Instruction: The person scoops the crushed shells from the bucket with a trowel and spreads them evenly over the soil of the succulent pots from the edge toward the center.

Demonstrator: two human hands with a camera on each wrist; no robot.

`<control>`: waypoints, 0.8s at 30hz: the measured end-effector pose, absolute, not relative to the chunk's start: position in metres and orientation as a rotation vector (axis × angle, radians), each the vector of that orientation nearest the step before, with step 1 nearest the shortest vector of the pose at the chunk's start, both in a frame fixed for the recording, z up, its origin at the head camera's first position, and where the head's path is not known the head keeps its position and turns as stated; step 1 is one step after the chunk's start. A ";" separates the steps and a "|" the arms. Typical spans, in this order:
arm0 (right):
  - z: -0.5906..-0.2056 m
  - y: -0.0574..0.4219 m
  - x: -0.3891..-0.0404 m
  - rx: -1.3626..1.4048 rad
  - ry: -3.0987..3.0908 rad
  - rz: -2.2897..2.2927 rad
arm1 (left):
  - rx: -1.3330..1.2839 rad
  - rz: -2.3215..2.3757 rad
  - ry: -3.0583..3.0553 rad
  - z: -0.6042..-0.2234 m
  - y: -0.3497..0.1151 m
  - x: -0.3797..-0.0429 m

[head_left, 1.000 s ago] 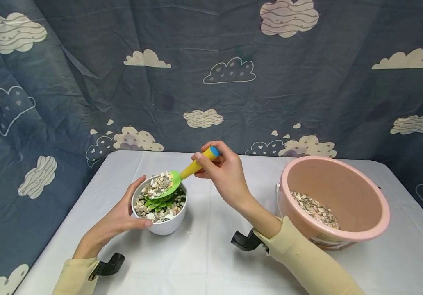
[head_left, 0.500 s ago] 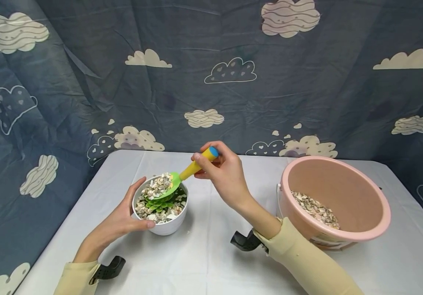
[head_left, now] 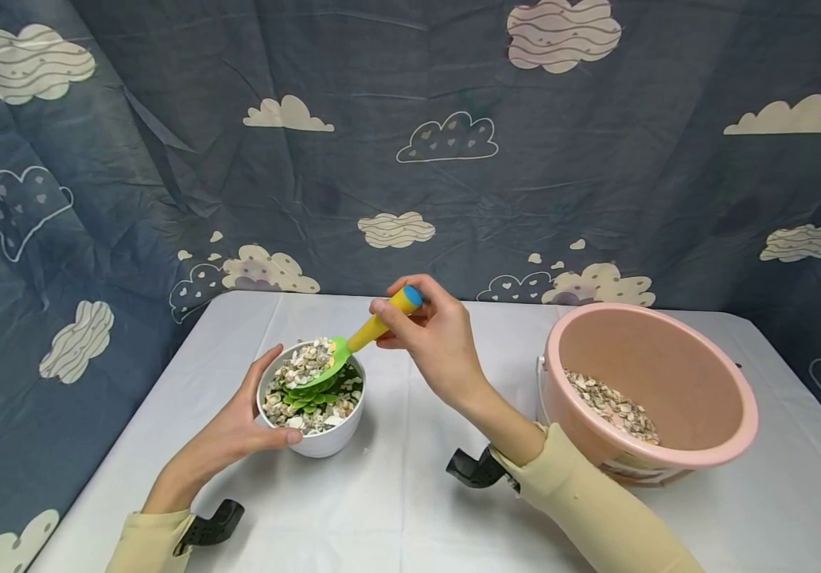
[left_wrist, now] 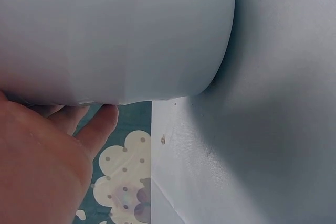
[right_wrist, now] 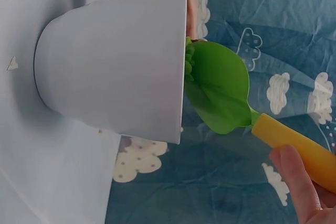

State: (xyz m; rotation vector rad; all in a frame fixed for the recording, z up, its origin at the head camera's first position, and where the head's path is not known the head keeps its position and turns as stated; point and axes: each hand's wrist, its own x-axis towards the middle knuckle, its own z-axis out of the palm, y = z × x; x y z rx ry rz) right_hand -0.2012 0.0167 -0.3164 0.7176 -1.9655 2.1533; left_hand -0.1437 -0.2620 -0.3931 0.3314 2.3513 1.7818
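Note:
My left hand (head_left: 235,426) holds the white flowerpot (head_left: 328,440) from its left side, thumb at the near rim and fingers around the far side. In the pot, a green succulent (head_left: 310,395) stands amid small pebbles or shell chips. My right hand (head_left: 435,338) grips the yellow, blue-tipped handle of a toy trowel (right_wrist: 220,90). Its green blade, heaped with chips (head_left: 308,360), is tilted over the pot and covers part of the plant. The right wrist view shows the blade's underside close to the leaves; whether they touch, I cannot tell.
A pink bucket (head_left: 650,338) with more chips (head_left: 611,406) at its bottom stands on the right of the white-covered table (head_left: 353,517). One stray chip (right_wrist: 12,63) lies beside the pot. Behind the table hangs a dark cloud-patterned cloth (head_left: 446,199).
The trowel's handle end has shifted very slightly left, with the heap still on its blade. Pot and left hand stay in place on the table.

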 end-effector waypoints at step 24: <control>-0.326 0.021 -0.201 0.682 -1.901 2.243 | 0.325 1.752 2.401 -0.394 -0.260 -0.140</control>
